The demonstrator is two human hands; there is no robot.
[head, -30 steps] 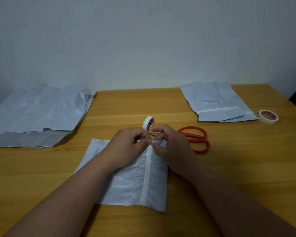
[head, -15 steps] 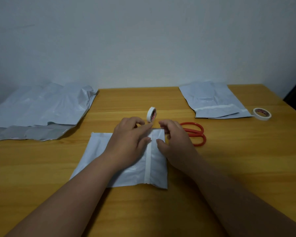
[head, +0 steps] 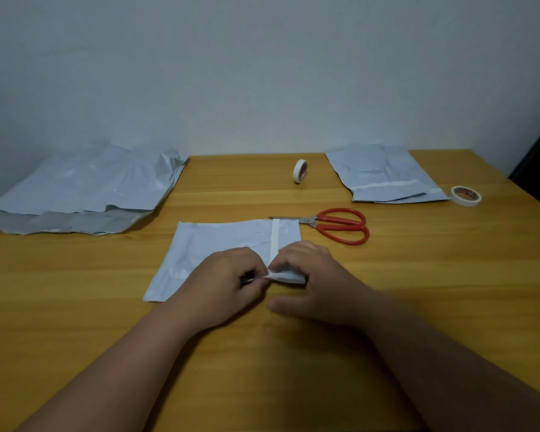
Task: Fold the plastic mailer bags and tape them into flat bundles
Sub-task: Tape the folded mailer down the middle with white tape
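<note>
At the middle of the bench, the folded mailer bag lies flat, a strip of white tape down it. Both hands pinch its near edge: left hand, right hand. The tape rolls carry red print, too small to read.

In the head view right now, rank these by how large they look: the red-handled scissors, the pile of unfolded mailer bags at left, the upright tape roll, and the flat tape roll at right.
1. Pile of unfolded mailer bags
2. Red-handled scissors
3. Flat tape roll and upright tape roll: too alike to rank; they differ in pose.
</note>
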